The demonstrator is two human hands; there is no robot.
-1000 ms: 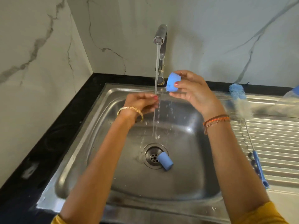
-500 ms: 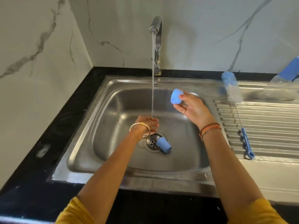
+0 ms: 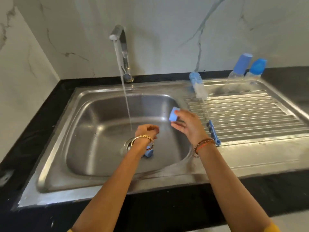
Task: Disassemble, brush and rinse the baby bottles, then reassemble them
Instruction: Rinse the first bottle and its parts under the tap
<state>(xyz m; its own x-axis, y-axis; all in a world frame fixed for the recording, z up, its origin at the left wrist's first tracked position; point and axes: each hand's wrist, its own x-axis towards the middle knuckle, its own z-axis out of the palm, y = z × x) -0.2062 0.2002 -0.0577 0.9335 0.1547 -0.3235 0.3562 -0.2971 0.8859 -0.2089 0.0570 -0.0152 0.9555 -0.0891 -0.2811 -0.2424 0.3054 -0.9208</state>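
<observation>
Rinsing caps at the sink, one in hand, one waiting by the drain.

My right hand (image 3: 188, 126) is clamped on a light-blue cap (image 3: 174, 114), fingers round its side, held above the right side of the sink (image 3: 55, 141) basin, clear of the water stream (image 3: 127, 104), so it can drain or go to the ribbed drainboard (image 3: 242, 114) next, I reckon. My left hand (image 3: 147, 131) sits just under the stream, fingers curled together; can't tell if it holds anything. Second blue cap (image 3: 148, 153) lies on its side at the drain, partly hidden by my left wrist. Brush (image 3: 199, 87) parked along the drainboard's left edge, handle toward me, within reach. Two capped bottles (image 3: 240, 72) stand at the drainboard's back edge, apparently assembled. The held cap is small, matte, stubby; it looks wet, so slippery.
</observation>
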